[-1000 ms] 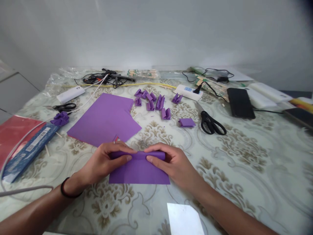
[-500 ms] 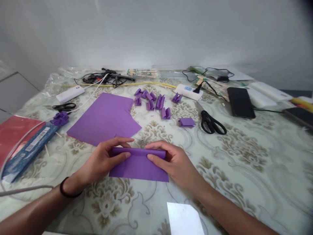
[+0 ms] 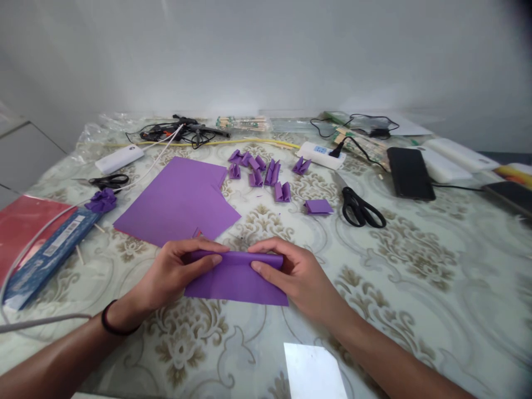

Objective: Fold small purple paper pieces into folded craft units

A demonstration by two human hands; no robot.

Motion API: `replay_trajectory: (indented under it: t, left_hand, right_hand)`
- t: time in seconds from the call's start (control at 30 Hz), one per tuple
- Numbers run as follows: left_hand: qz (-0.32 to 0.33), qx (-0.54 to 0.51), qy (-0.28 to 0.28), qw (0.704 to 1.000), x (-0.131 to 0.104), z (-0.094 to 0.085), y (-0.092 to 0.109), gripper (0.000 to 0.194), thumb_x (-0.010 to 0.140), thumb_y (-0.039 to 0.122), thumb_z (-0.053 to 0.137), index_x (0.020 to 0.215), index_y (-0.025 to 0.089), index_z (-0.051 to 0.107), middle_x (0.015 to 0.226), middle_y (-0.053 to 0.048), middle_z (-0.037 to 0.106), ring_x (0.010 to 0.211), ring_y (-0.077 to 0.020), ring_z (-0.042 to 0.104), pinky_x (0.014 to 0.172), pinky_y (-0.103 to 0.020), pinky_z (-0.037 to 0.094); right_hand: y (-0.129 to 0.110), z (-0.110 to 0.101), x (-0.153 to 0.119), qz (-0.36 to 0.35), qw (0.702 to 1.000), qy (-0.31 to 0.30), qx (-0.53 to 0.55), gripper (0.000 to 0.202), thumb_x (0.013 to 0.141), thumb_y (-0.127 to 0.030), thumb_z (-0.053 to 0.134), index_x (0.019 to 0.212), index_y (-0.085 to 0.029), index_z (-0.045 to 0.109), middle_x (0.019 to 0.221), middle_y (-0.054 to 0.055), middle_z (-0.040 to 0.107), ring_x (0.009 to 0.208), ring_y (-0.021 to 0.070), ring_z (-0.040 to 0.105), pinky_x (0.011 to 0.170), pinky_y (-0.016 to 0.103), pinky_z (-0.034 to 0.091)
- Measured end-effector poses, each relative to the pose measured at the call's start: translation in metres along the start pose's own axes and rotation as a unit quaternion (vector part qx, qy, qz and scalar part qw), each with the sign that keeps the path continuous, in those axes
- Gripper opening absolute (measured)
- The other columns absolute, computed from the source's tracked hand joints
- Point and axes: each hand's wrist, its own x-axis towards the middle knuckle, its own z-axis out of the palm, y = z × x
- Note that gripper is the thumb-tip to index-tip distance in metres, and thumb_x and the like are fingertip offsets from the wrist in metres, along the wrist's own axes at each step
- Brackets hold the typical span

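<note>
A piece of purple paper [image 3: 239, 285] lies in front of me, its far edge rolled over toward me. My left hand [image 3: 183, 271] pinches the left part of the rolled edge between thumb and fingers. At the right part of the same edge, my right hand [image 3: 293, 271] grips with its thumb on the near side and fingers behind. Beyond my left hand lie larger purple sheets [image 3: 174, 194] with a notch cut at the right. Several small folded purple paper pieces [image 3: 272, 173] are scattered further back, and one flatter folded piece [image 3: 318, 207] lies nearer on the right.
Black-handled scissors [image 3: 361, 210] lie to the right; another pair [image 3: 110, 181] is at the left. A power strip [image 3: 322, 155], a phone [image 3: 410, 173] and tangled cables [image 3: 183, 132] are further back. A white card [image 3: 313, 371] lies near the front edge, a blue packet [image 3: 45, 257] at left.
Both hands stay almost in place on the rolled edge. My left fingers have shifted slightly to cover more of its left end.
</note>
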Motion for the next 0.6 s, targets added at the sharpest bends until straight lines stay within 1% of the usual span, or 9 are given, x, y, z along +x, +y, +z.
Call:
replay_trajectory:
  t: [0.03,0.1,0.2,0.3,0.4,0.6]
  left_hand:
    - [0.001,0.001,0.001,1.000,0.0000,0.0002,0.0001,0.014,0.090,0.028,0.081,0.101,0.027,0.089,0.100,-0.002,0.086,0.092,-0.0212,0.077,0.085,-0.029,0.057]
    - [-0.006,-0.003,0.001,1.000,-0.0001,0.0009,0.0002,0.015,0.090,0.028,0.080,0.102,0.026,0.088,0.101,-0.003,0.087,0.090,-0.0211,0.077,0.080,-0.027,0.058]
    - [-0.026,-0.011,-0.021,0.999,-0.0009,0.0016,0.0001,0.018,0.091,0.029,0.078,0.105,0.025,0.087,0.103,-0.004,0.086,0.085,-0.0203,0.078,0.071,-0.025,0.059]
    - [-0.027,-0.003,-0.045,0.999,-0.0016,0.0014,-0.0003,0.020,0.092,0.029,0.077,0.108,0.025,0.087,0.103,-0.004,0.086,0.088,-0.0202,0.078,0.075,-0.025,0.059]
    - [-0.024,0.005,-0.050,0.998,-0.0011,0.0016,-0.0003,0.020,0.091,0.028,0.077,0.108,0.025,0.087,0.104,-0.003,0.086,0.090,-0.0197,0.078,0.079,-0.025,0.059]
    - [-0.056,-0.029,-0.046,0.997,0.0009,0.0025,0.0024,0.021,0.088,0.030,0.080,0.105,0.022,0.087,0.100,-0.005,0.086,0.080,-0.0182,0.075,0.067,-0.022,0.058]
  right_hand:
    - [-0.0004,0.0000,0.0001,-0.002,1.000,0.000,-0.005,0.016,0.091,-0.034,0.076,0.107,-0.027,0.077,0.094,0.001,0.072,0.075,0.0164,0.065,0.062,0.025,0.048]
    - [-0.0014,-0.0001,0.0004,-0.008,1.000,0.001,-0.024,0.016,0.092,-0.034,0.075,0.106,-0.027,0.076,0.095,0.001,0.071,0.076,0.0167,0.065,0.063,0.026,0.049]
    - [-0.0034,0.0001,0.0010,-0.021,0.997,-0.004,-0.068,0.015,0.092,-0.033,0.074,0.106,-0.027,0.075,0.093,0.000,0.072,0.079,0.0178,0.066,0.068,0.027,0.050]
    - [-0.0047,0.0004,0.0013,-0.027,0.996,-0.022,-0.083,0.014,0.093,-0.032,0.073,0.106,-0.027,0.073,0.093,0.000,0.074,0.085,0.0191,0.069,0.075,0.029,0.052]
    - [-0.0041,0.0004,0.0012,-0.024,0.996,-0.030,-0.075,0.013,0.094,-0.033,0.073,0.106,-0.027,0.073,0.094,-0.001,0.076,0.087,0.0191,0.071,0.077,0.029,0.052]
    - [-0.0027,-0.0007,0.0006,-0.021,0.997,-0.015,-0.071,0.014,0.094,-0.036,0.074,0.105,-0.028,0.077,0.097,0.000,0.077,0.087,0.0193,0.071,0.075,0.029,0.051]
